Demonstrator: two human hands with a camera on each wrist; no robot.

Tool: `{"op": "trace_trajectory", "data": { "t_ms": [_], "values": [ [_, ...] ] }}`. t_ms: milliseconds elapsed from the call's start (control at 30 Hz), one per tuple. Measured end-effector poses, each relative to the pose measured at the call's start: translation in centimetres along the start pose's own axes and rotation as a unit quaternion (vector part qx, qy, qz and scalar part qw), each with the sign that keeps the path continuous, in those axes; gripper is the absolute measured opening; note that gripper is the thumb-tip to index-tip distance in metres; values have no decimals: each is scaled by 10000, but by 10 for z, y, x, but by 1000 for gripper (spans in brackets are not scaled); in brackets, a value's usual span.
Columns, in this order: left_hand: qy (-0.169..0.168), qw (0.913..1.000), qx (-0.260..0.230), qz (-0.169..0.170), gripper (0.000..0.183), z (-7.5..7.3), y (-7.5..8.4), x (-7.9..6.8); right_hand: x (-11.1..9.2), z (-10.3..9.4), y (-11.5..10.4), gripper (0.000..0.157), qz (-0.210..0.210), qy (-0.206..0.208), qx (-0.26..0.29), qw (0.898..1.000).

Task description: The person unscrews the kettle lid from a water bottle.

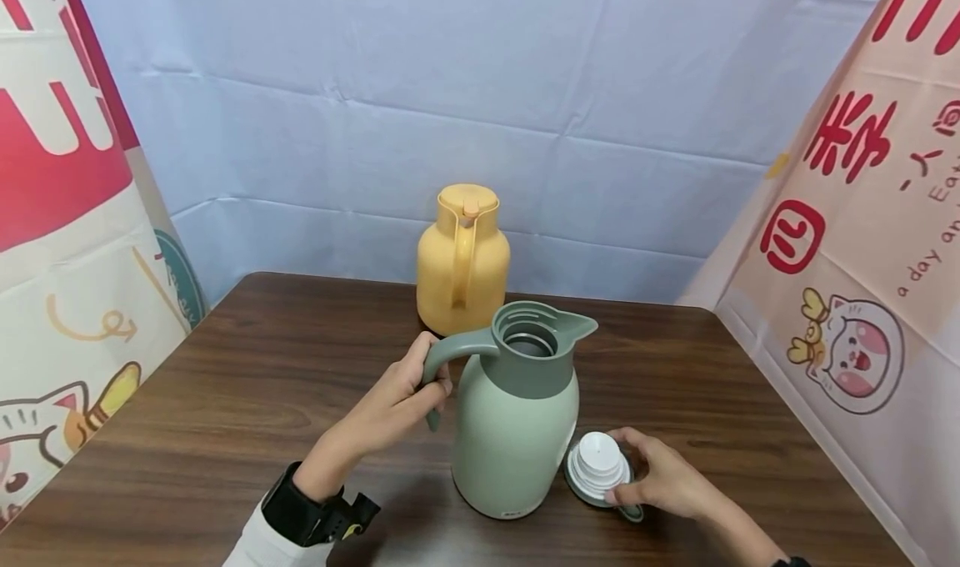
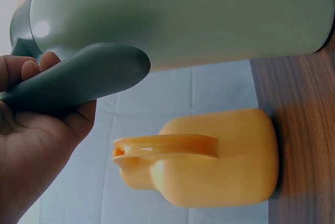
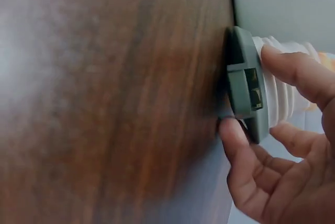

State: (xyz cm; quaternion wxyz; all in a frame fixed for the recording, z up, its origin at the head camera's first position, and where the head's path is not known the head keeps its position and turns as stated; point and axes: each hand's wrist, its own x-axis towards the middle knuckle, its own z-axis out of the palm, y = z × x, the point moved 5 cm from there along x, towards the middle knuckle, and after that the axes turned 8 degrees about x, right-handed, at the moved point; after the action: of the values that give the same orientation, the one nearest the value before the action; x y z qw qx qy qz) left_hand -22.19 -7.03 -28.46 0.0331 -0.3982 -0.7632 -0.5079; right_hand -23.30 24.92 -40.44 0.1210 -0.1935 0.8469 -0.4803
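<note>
A pale green thermos jug (image 1: 517, 434) stands upright on the table with its mouth uncovered and its spout towards the right. My left hand (image 1: 393, 400) grips the jug's dark green handle (image 2: 99, 75), fingers wrapped round it. To the right of the jug's base, the jug's lid (image 1: 597, 459) lies upside down, its white stepped plug facing up. My right hand (image 1: 663, 475) holds this lid by its edge; in the right wrist view the thumb (image 3: 298, 72) is on one side and fingers on the other. Part of the lid's rim is hidden by the fingers.
Behind the green jug stands a yellow thermos jug (image 1: 465, 275) with its cap on and its handle facing me. Both are on a dark brown wooden table (image 1: 300, 367). A pale blue cloth (image 1: 375, 117) hangs behind, with printed cloths at both sides.
</note>
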Motion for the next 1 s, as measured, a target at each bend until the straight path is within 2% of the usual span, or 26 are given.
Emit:
{"op": "trace_trajectory", "data": {
  "t_ms": [200,333,433,633,767,900,1000],
  "values": [
    [26,10000,44,-37,12,1,-1,0,-2,0,-2,61,299,138,-717,9969],
    [49,9999,144,-16,13,3,-15,0,-3,0,-5,60,359,225,-1084,9932],
    [64,9998,200,-45,14,3,-26,0,-4,0,-6,63,250,269,-1216,9919],
    [95,9997,209,-54,14,4,-29,0,-5,1,-5,68,48,264,-1203,9924],
    [68,9998,203,-22,16,4,-25,0,-6,2,-4,69,109,282,-1193,9924],
    [71,9997,244,46,22,2,-7,-1,-6,3,-4,67,114,311,-1221,9920],
    [116,9992,380,109,35,0,3,-1,-5,3,-5,65,105,366,-1281,9910]
  ]
}}
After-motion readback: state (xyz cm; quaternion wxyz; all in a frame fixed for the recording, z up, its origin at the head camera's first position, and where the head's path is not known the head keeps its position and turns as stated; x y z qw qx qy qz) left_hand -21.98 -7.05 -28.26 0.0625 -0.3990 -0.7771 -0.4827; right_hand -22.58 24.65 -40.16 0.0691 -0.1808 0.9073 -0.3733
